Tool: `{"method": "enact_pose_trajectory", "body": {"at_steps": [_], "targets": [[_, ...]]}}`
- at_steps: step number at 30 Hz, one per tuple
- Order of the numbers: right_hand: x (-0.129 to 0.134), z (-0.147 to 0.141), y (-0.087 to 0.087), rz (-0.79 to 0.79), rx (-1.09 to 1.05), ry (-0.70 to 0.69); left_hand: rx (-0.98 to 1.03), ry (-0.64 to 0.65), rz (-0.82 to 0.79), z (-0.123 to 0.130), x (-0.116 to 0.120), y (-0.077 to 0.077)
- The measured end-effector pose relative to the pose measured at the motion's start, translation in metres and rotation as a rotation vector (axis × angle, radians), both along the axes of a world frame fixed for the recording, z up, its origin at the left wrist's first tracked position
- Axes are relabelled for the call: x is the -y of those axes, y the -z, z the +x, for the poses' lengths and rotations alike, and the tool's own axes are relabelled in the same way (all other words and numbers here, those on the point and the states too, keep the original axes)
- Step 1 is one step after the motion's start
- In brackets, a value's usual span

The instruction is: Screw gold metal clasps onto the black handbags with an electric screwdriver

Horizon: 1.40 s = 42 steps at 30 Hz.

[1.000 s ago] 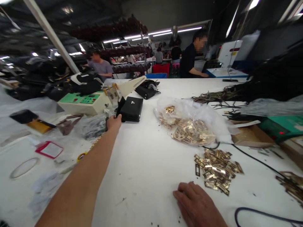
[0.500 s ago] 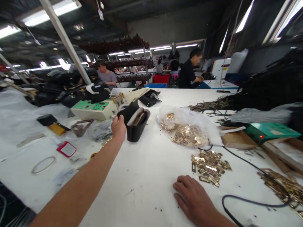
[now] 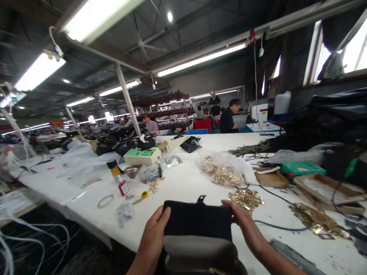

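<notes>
Our left hand (image 3: 151, 240) is cupping the left side of a black handbag (image 3: 197, 225), with the thumb rising along its edge, and our right hand (image 3: 241, 221) is curving around the bag's right side. Both grips are spread wide and pressing in on the bag from either side, not pinching any small part of it. We are holding the bag between them, close to us and over the near edge of the counter (image 3: 183, 191). Its pale lining is facing us below a black panel, and a small dark tab (image 3: 201, 198) is standing up from the top edge. We judge that the step in hand is looking the bag over, and with both hands on it, any next move calls for freeing one of them first.

Ahead and left of the grip, a green-faced control box (image 3: 142, 156) is sitting on the counter. Ahead of the grip, a clear plastic bag (image 3: 222, 172) is holding a heap of brass-coloured fittings, and more loose fittings (image 3: 246, 200) are lying just beyond our right hand. Further right of the grip, a shallow cardboard tray (image 3: 323, 187) is resting near a green box (image 3: 301, 170), though we cannot make out what the tray is holding.
</notes>
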State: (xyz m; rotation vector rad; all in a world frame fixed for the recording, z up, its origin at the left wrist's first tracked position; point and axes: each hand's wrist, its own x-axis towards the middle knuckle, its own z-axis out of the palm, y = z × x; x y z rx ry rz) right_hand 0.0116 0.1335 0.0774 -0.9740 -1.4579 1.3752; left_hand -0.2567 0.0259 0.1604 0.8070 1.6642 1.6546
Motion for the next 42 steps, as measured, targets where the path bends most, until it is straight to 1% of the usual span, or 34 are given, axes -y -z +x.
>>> {"method": "enact_pose_trajectory", "body": {"at_steps": [2, 3, 4, 6, 8, 11, 13, 15, 16, 17, 18, 19, 21, 23, 26, 28, 30, 33, 35, 37, 38, 39, 42], "targets": [[0.024, 0.024, -0.027, 0.041, -0.006, -0.121, 0.057, 0.052, 0.02, 0.024, 0.02, 0.011], [0.035, 0.038, -0.038, 0.06, 0.039, -0.169, 0.084, 0.064, 0.023, 0.036, 0.027, 0.018], [0.045, 0.051, -0.045, 0.065, 0.114, -0.197, 0.113, 0.066, 0.014, 0.048, 0.032, 0.025], [0.06, 0.079, -0.051, 0.049, 0.266, -0.198, 0.17, 0.069, -0.035, 0.072, 0.041, 0.041], [0.072, 0.106, -0.045, 0.024, 0.35, -0.154, 0.193, 0.082, -0.101, 0.095, 0.047, 0.058], [0.092, 0.144, -0.025, -0.001, 0.358, -0.098, 0.185, 0.168, -0.168, 0.129, 0.054, 0.081], [0.108, 0.166, -0.011, -0.039, 0.352, -0.066, 0.173, 0.299, -0.189, 0.148, 0.057, 0.092], [0.124, 0.185, 0.001, -0.102, 0.361, -0.046, 0.133, 0.484, -0.213, 0.163, 0.059, 0.098], [0.131, 0.193, 0.006, -0.139, 0.37, -0.03, 0.074, 0.564, -0.222, 0.17, 0.059, 0.099], [0.137, 0.2, 0.01, -0.173, 0.375, -0.012, -0.023, 0.611, -0.22, 0.176, 0.059, 0.098], [0.142, 0.207, 0.013, -0.201, 0.372, 0.008, -0.154, 0.621, -0.2, 0.182, 0.058, 0.096], [0.146, 0.213, 0.015, -0.223, 0.36, 0.029, -0.308, 0.605, -0.159, 0.188, 0.057, 0.093], [0.151, 0.221, 0.017, -0.253, 0.306, 0.051, -0.609, 0.575, -0.03, 0.203, 0.053, 0.085], [0.152, 0.226, 0.016, -0.288, 0.238, 0.035, -0.838, 0.627, 0.108, 0.22, 0.049, 0.075], [0.15, 0.229, 0.014, -0.325, 0.161, -0.029, -1.083, 0.747, 0.234, 0.244, 0.044, 0.064], [0.148, 0.229, 0.012, -0.313, 0.149, -0.083, -1.165, 0.802, 0.246, 0.255, 0.04, 0.062], [0.144, 0.231, 0.01, -0.284, 0.175, -0.133, -1.175, 0.845, 0.198, 0.26, 0.035, 0.063], [0.128, 0.232, 0.001, -0.238, 0.254, -0.201, -1.093, 0.911, 0.068, 0.257, 0.03, 0.066], [0.11, 0.229, -0.008, -0.204, 0.281, -0.19, -0.962, 1.02, -0.046, 0.252, 0.03, 0.069], [0.084, 0.22, -0.016, -0.142, 0.316, -0.112, -0.814, 1.131, -0.142, 0.248, 0.031, 0.074], [0.069, 0.213, -0.018, -0.097, 0.353, -0.066, -0.765, 1.159, -0.169, 0.246, 0.031, 0.079], [0.052, 0.204, -0.019, -0.047, 0.403, -0.027, -0.745, 1.155, -0.182, 0.244, 0.03, 0.084], [-0.002, 0.169, -0.011, 0.129, 0.63, 0.031, -0.836, 1.019, -0.161, 0.242, 0.023, 0.107]]}}
